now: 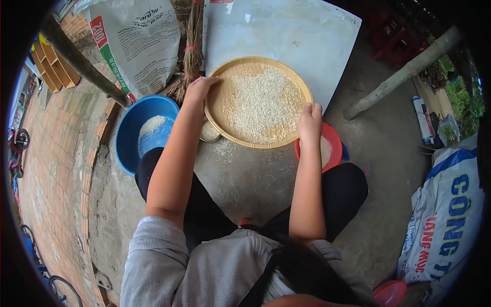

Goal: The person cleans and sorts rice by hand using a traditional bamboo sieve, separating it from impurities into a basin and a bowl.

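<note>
A round woven winnowing tray (224, 132) is held up in front of me, with pale rice grains (263, 100) spread over its middle and right side. My left hand (201, 88) grips the left rim, thumb side over the edge. On the lower right rim my right hand (310, 123) is closed, fingers partly hidden beneath. Below the tray's left side a small bowl (209, 134) shows in part, with scattered grains on the floor. A blue basin (125, 138) with some rice stands left of my left forearm. Behind my right wrist sits a red basin (335, 144) holding grain.
A white sack (138, 46) and a straw broom (193, 51) stand at the back left. A pale board (286, 36) lies beyond the tray. Wooden poles (404, 74) rise on both sides. Another printed sack (445, 220) and a pink-red basin (391, 293) are at the right.
</note>
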Demonstrator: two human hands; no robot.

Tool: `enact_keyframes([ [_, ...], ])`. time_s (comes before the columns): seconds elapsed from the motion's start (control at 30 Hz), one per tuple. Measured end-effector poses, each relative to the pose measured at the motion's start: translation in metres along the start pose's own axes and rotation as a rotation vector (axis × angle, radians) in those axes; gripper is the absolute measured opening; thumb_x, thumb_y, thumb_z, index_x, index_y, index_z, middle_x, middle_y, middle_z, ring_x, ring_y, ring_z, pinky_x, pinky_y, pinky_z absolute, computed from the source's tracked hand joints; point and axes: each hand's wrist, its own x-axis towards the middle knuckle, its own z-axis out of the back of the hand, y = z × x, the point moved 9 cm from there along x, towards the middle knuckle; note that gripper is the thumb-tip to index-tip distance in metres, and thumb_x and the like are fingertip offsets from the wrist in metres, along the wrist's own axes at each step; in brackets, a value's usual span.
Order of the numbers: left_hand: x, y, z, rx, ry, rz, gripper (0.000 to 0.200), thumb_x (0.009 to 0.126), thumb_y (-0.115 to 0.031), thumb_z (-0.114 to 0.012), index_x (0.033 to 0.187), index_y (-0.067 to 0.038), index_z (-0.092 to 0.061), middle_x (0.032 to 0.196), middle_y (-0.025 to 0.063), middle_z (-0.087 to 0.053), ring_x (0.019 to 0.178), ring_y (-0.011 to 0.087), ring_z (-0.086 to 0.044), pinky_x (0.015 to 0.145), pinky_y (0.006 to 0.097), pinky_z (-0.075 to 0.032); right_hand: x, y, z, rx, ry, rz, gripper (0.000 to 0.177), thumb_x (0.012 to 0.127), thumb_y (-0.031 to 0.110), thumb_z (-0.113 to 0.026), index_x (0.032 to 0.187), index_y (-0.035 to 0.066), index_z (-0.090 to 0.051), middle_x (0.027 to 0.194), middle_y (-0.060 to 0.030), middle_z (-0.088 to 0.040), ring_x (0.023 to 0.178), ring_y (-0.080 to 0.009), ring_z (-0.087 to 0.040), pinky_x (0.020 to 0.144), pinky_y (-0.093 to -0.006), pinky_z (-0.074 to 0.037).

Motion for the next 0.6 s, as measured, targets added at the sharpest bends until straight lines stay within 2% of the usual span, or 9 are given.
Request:
enact_keyframes([
  [0.07, 0.001, 0.009, -0.005, 0.017, -0.125, -0.13, 0.019, 0.081, -0.009, -0.055, 0.097, 0.0, -0.056, 0.082, 0.0124, -0.061, 0.067, 0.0215, -0.061, 0.061, 0.0343, -0.053, 0.038, -0.038, 0.007, 0.03, 0.065, 0.025, 0.034, 0.094, 0.025, -0.039, 0.1, -0.006, -0.051, 0.09, -0.0224, -0.06, 0.085, -0.0312, -0.06, 0.077, -0.0377, -0.044],
  [0.1, -0.005, 0.013, -0.012, 0.044, -0.177, -0.17, 0.019, 0.081, -0.009, -0.056, 0.097, 0.0, -0.056, 0.082, 0.0118, -0.06, 0.067, 0.021, -0.06, 0.061, 0.0339, -0.052, 0.042, -0.047, 0.01, 0.221, 0.148, -0.127, 0.03, 0.095, 0.021, -0.04, 0.099, -0.005, -0.054, 0.088, -0.0101, -0.061, 0.08, -0.0156, -0.058, 0.072, -0.0285, -0.044],
  [0.13, -0.013, 0.015, -0.015, 0.07, -0.228, -0.205, 0.02, 0.081, -0.009, -0.056, 0.098, 0.001, -0.056, 0.081, 0.0113, -0.06, 0.067, 0.0204, -0.059, 0.061, 0.0334, -0.052, 0.039, -0.043, 0.014, 0.252, 0.182, -0.189, 0.031, 0.095, 0.022, -0.04, 0.099, -0.005, -0.054, 0.084, -0.0089, -0.061, 0.074, -0.0151, -0.057, 0.069, -0.0276, -0.045],
  [0.2, -0.007, 0.014, -0.009, -0.004, -0.167, -0.099, 0.023, 0.081, -0.011, -0.055, 0.099, 0.003, -0.056, 0.084, 0.013, -0.061, 0.074, 0.0226, -0.062, 0.069, 0.0339, -0.053, 0.035, -0.03, 0.015, 0.136, 0.122, -0.104, 0.03, 0.095, 0.022, -0.04, 0.099, -0.004, -0.054, 0.084, -0.0091, -0.06, 0.076, -0.0165, -0.057, 0.072, -0.0285, -0.044],
  [0.3, -0.004, -0.005, -0.006, -0.031, 0.022, -0.028, 0.028, 0.082, -0.016, -0.055, 0.102, 0.003, -0.054, 0.087, 0.0159, -0.062, 0.074, 0.0259, -0.064, 0.068, 0.0352, -0.054, 0.002, 0.006, 0.004, 0.008, -0.029, 0.027, 0.028, 0.093, 0.021, -0.039, 0.094, -0.005, -0.051, 0.087, -0.0206, -0.059, 0.085, -0.0301, -0.058, 0.078, -0.0369, -0.043],
  [0.4, 0.002, 0.004, -0.008, 0.002, -0.1, -0.17, 0.014, 0.081, -0.011, -0.056, 0.09, -0.001, -0.055, 0.079, 0.0115, -0.06, 0.066, 0.0211, -0.061, 0.061, 0.0327, -0.052, 0.029, -0.021, 0.013, 0.069, 0.055, -0.004, 0.028, 0.094, 0.021, -0.039, 0.096, -0.005, -0.051, 0.087, -0.019, -0.059, 0.083, -0.0283, -0.059, 0.076, -0.036, -0.044],
  [0.47, -0.01, 0.014, -0.014, 0.065, -0.212, -0.196, 0.011, 0.081, -0.011, -0.058, 0.086, -0.002, -0.055, 0.077, 0.0092, -0.058, 0.063, 0.0181, -0.058, 0.06, 0.0312, -0.051, 0.035, -0.036, 0.012, 0.332, 0.192, -0.191, 0.027, 0.094, 0.019, -0.039, 0.099, -0.005, -0.051, 0.087, -0.0157, -0.06, 0.08, -0.0224, -0.06, 0.073, -0.0343, -0.045],
  [0.57, 0.017, 0.019, 0.0, 0.004, -0.068, -0.054, 0.015, 0.083, -0.011, -0.053, 0.093, 0.001, -0.056, 0.083, 0.0133, -0.061, 0.069, 0.0223, -0.063, 0.066, 0.0338, -0.053, 0.025, -0.01, 0.018, 0.089, 0.048, -0.006, 0.027, 0.094, 0.02, -0.04, 0.097, -0.005, -0.05, 0.089, -0.0182, -0.06, 0.082, -0.0241, -0.06, 0.075, -0.0356, -0.044],
  [0.6, 0.002, 0.008, -0.002, -0.1, -0.103, -0.037, 0.01, 0.079, -0.008, -0.06, 0.08, -0.001, -0.053, 0.074, 0.0116, -0.059, 0.053, 0.0204, -0.057, 0.048, 0.0327, -0.048, 0.01, 0.011, 0.016, 0.005, -0.014, 0.064, 0.026, 0.094, 0.02, -0.04, 0.097, -0.005, -0.049, 0.09, -0.0188, -0.06, 0.083, -0.0245, -0.06, 0.076, -0.0358, -0.044],
])
